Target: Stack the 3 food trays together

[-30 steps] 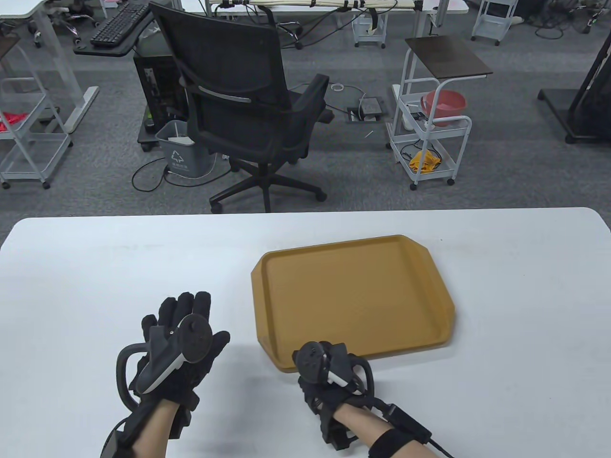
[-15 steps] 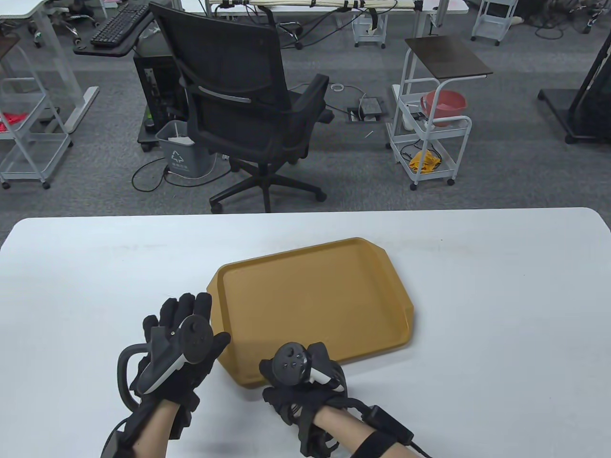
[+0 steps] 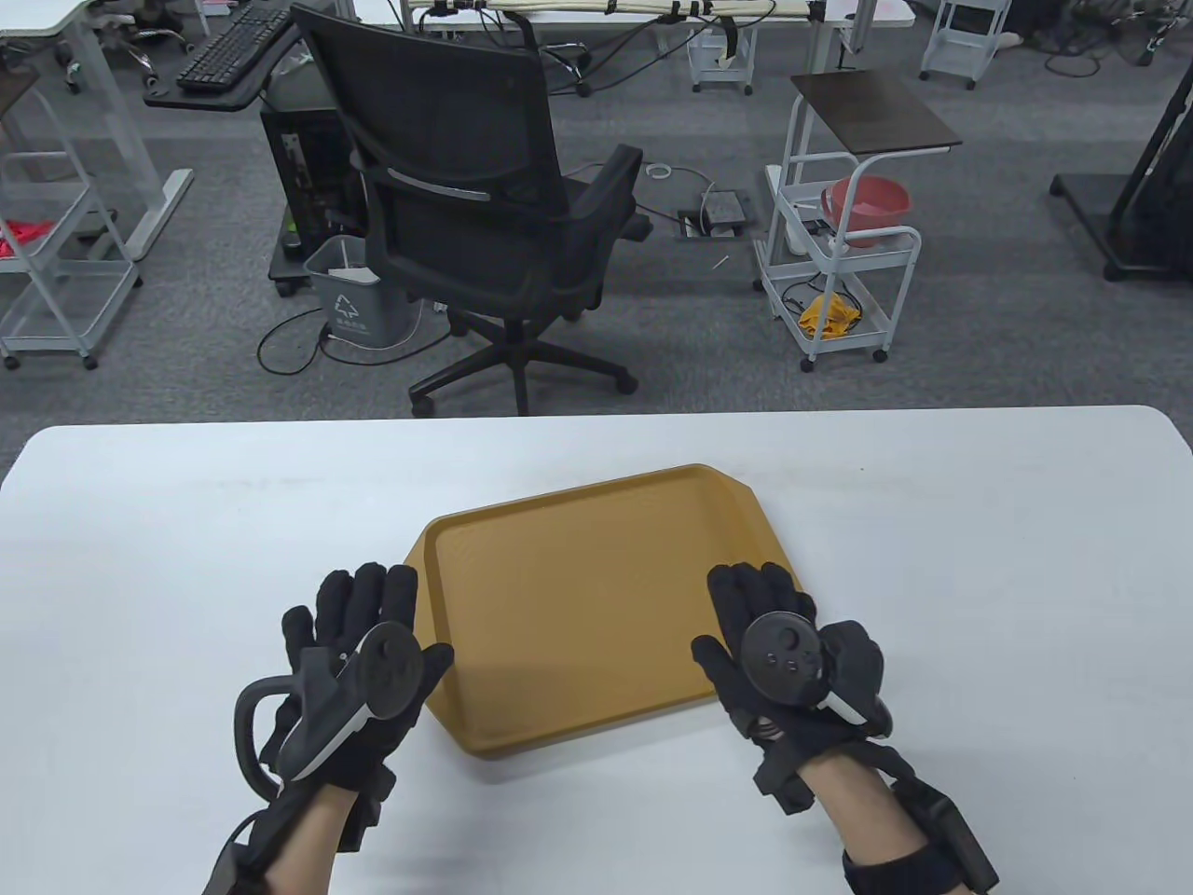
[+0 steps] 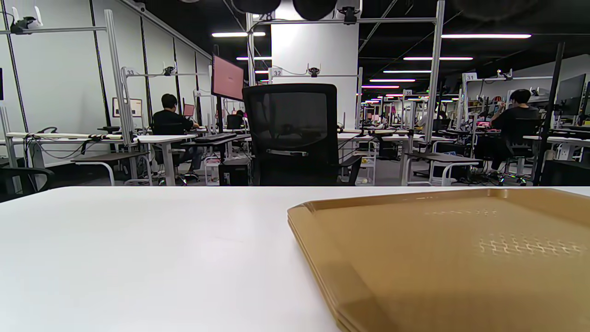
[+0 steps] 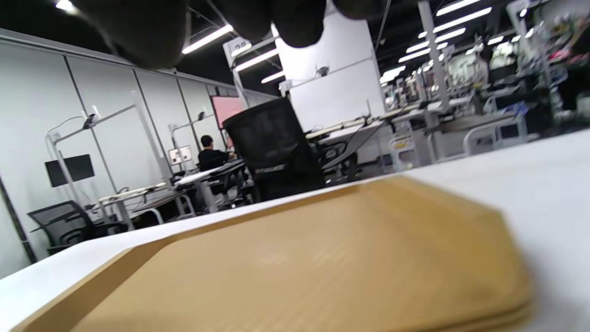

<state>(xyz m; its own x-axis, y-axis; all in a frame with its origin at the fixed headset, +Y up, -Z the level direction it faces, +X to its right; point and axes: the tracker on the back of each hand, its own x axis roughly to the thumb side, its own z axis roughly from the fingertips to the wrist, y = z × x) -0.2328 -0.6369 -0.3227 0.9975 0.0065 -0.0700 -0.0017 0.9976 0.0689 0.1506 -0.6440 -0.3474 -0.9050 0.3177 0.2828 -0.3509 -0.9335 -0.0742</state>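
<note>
My three tan food trays (image 3: 596,597) sit nested as one stack near the middle of the white table (image 3: 979,522), a little toward my edge, turned so one long side runs from about 7 o'clock to 1 o'clock. In the left wrist view the stack's near corner (image 4: 322,258) shows layered rims, one upon another, which is why I judge the stacking itself done and only squaring-up left. My left hand (image 3: 359,653) lies flat on the table at the stack's 9 o'clock, fingers spread and gripping nothing, its fingertips (image 3: 396,583) just beside the tray's left rim; whether they touch it I cannot tell. I judge it is placed there as a stop, so the stack cannot slide that way. My right hand (image 3: 788,653) rests at the stack's 4 o'clock, palm down and fingers extended, also holding nothing, its fingers lying at the right rim near the clipped corner; again contact is not certain. In the right wrist view only dark fingertips (image 5: 295,23) show at the top, with the stack (image 5: 322,258) blurred below. With a hand at either side, the trays are bracketed for a final nudge into line. Beyond the table stands a black office chair (image 3: 466,205) at 12 o'clock.
</note>
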